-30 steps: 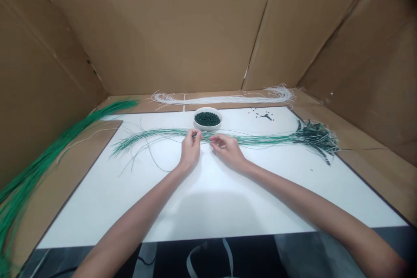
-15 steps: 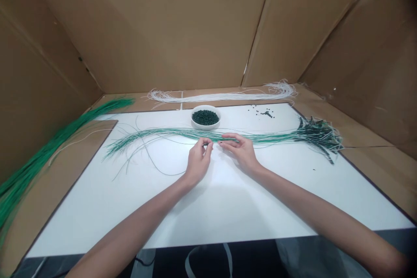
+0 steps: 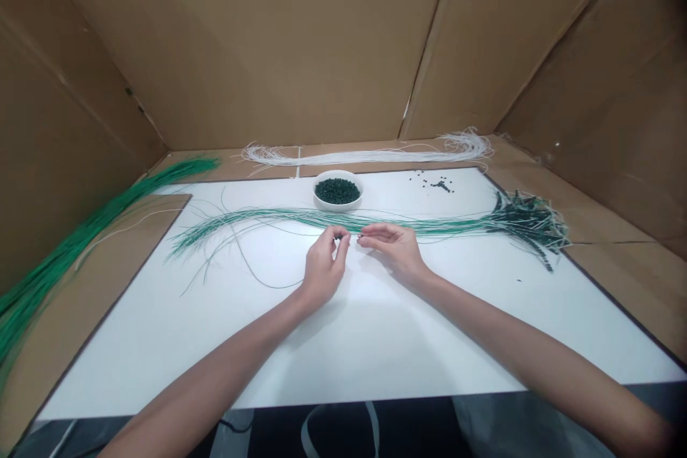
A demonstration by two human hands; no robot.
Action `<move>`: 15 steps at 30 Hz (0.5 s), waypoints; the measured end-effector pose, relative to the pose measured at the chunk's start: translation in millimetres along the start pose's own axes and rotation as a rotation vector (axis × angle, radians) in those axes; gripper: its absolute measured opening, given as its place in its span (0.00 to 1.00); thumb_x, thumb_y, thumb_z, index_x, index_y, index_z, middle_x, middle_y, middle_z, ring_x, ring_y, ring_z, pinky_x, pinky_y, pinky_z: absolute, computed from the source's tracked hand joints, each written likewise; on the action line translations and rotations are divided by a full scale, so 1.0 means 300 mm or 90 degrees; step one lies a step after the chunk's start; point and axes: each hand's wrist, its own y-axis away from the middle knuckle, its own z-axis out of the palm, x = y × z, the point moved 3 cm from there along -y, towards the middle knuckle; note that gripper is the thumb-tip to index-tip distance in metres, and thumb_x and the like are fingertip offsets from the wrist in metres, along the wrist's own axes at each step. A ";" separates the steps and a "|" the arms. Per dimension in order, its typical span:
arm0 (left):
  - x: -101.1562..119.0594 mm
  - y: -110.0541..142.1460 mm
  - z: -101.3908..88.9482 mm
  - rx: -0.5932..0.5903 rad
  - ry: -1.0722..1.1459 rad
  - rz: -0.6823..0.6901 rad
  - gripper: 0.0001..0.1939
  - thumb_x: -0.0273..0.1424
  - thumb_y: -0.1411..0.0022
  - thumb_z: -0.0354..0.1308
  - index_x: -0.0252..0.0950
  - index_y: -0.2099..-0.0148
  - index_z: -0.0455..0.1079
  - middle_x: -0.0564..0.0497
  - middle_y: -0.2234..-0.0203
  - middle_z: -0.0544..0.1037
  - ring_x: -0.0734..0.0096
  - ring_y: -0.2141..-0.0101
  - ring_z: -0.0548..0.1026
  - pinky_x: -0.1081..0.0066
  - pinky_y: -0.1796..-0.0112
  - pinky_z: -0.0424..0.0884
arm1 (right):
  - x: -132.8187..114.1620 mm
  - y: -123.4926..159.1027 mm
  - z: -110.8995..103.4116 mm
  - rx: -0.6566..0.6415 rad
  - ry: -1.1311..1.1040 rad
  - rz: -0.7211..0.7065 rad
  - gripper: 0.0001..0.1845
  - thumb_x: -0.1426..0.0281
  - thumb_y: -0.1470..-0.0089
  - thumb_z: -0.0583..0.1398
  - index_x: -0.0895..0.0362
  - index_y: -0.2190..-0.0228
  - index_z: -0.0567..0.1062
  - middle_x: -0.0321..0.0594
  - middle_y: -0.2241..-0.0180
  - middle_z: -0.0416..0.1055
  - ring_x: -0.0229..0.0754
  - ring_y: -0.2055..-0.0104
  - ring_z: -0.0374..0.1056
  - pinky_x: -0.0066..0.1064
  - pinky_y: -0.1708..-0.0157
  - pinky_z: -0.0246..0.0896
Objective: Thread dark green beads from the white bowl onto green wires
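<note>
The left hand [image 3: 323, 261] and right hand [image 3: 396, 249] each apparently pinch small dark pieces [image 3: 338, 237]; slackened grip could scatter them toward the counter's [image 3: 343, 365] near edge.

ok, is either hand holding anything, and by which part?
Left hand: something small and dark between its fingers; which part is gripped can't be told. Right hand: contents, if any, too small to tell.

**Green strands [image 3: 351, 221] stretched before bead bowl [image 3: 338, 207]**

There they ran, sideways in one long bundle, left ends fanned loose, right ends thick with dark beading [image 3: 523, 222]! Just behind, on my feed, I saw that white bowl, full of dark green beads [image 3: 337, 191]. Dark bits [image 3: 337, 237], too small to identify, sat in the left hand [image 3: 325, 265].
</note>
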 end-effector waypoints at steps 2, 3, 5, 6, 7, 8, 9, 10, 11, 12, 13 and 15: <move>0.001 0.000 0.001 0.000 -0.005 0.001 0.06 0.32 0.40 0.45 0.37 0.64 0.62 0.51 0.71 0.72 0.73 0.71 0.68 0.73 0.70 0.63 | -0.002 0.001 0.000 0.003 0.017 -0.012 0.13 0.67 0.73 0.68 0.58 0.78 0.75 0.39 0.75 0.73 0.41 0.71 0.70 0.34 0.66 0.66; 0.002 0.000 0.001 0.000 -0.007 0.001 0.06 0.32 0.40 0.45 0.37 0.64 0.62 0.51 0.71 0.72 0.73 0.71 0.68 0.73 0.70 0.63 | -0.003 0.001 0.000 0.003 0.027 -0.016 0.13 0.67 0.72 0.68 0.58 0.78 0.75 0.39 0.75 0.73 0.41 0.71 0.70 0.34 0.67 0.66; 0.004 0.001 0.001 -0.002 -0.009 -0.001 0.06 0.32 0.40 0.46 0.37 0.64 0.62 0.51 0.70 0.72 0.73 0.70 0.69 0.73 0.70 0.63 | -0.004 0.002 0.000 0.005 0.042 -0.019 0.11 0.67 0.71 0.67 0.58 0.79 0.75 0.39 0.76 0.73 0.40 0.72 0.69 0.33 0.68 0.65; 0.004 0.001 0.002 -0.003 -0.011 -0.004 0.06 0.31 0.40 0.46 0.37 0.64 0.61 0.51 0.70 0.72 0.73 0.70 0.69 0.73 0.70 0.63 | -0.004 0.003 0.000 0.005 0.045 -0.018 0.11 0.67 0.71 0.67 0.58 0.79 0.75 0.39 0.76 0.73 0.40 0.72 0.69 0.33 0.69 0.65; 0.004 0.001 0.002 -0.004 -0.012 -0.007 0.06 0.31 0.40 0.45 0.36 0.64 0.61 0.50 0.70 0.72 0.73 0.70 0.69 0.74 0.70 0.63 | -0.004 0.004 0.001 0.005 0.046 -0.017 0.11 0.67 0.71 0.67 0.58 0.79 0.75 0.39 0.76 0.73 0.39 0.73 0.68 0.32 0.69 0.65; 0.004 0.001 0.002 -0.005 -0.012 -0.009 0.06 0.31 0.40 0.45 0.36 0.64 0.61 0.50 0.70 0.72 0.73 0.70 0.69 0.74 0.70 0.63 | -0.005 0.005 0.002 0.005 0.044 -0.017 0.11 0.67 0.70 0.67 0.58 0.79 0.76 0.38 0.77 0.73 0.39 0.74 0.68 0.32 0.70 0.65; 0.003 0.001 0.003 -0.006 -0.013 -0.011 0.06 0.31 0.40 0.46 0.36 0.64 0.61 0.51 0.70 0.72 0.73 0.70 0.69 0.74 0.70 0.63 | -0.005 0.006 0.002 0.004 0.040 -0.016 0.11 0.68 0.70 0.67 0.58 0.79 0.76 0.38 0.77 0.72 0.38 0.75 0.68 0.31 0.72 0.65; 0.002 0.001 0.003 -0.006 -0.013 -0.011 0.06 0.31 0.40 0.46 0.36 0.64 0.61 0.51 0.70 0.72 0.73 0.70 0.69 0.74 0.70 0.63 | -0.005 0.007 0.003 0.002 0.035 -0.016 0.10 0.68 0.70 0.67 0.58 0.79 0.76 0.38 0.78 0.72 0.38 0.75 0.67 0.31 0.72 0.65; 0.001 0.000 0.004 -0.007 -0.013 -0.010 0.06 0.31 0.40 0.46 0.36 0.64 0.62 0.51 0.70 0.72 0.73 0.70 0.69 0.74 0.70 0.63 | -0.006 0.008 0.004 0.001 0.029 -0.016 0.10 0.68 0.70 0.67 0.58 0.79 0.76 0.38 0.78 0.72 0.37 0.75 0.67 0.30 0.73 0.65; 0.000 0.000 0.005 -0.008 -0.013 -0.009 0.06 0.32 0.40 0.46 0.36 0.64 0.62 0.51 0.70 0.72 0.73 0.70 0.69 0.74 0.70 0.63 | -0.006 0.009 0.005 -0.001 0.023 -0.015 0.10 0.68 0.70 0.67 0.58 0.79 0.76 0.38 0.78 0.72 0.37 0.75 0.67 0.30 0.74 0.66; -0.001 0.000 0.006 -0.009 -0.013 -0.008 0.06 0.32 0.40 0.46 0.36 0.64 0.62 0.51 0.70 0.72 0.73 0.70 0.69 0.74 0.70 0.63 | -0.006 0.010 0.006 -0.003 0.017 -0.012 0.11 0.67 0.71 0.67 0.58 0.79 0.76 0.38 0.78 0.71 0.37 0.76 0.67 0.30 0.75 0.66; -0.002 0.000 0.008 -0.011 -0.013 -0.008 0.06 0.32 0.40 0.46 0.36 0.64 0.62 0.51 0.71 0.72 0.73 0.70 0.69 0.74 0.70 0.63 | -0.007 0.012 0.008 -0.011 0.006 -0.006 0.11 0.67 0.71 0.67 0.59 0.79 0.76 0.38 0.77 0.71 0.37 0.76 0.66 0.30 0.76 0.66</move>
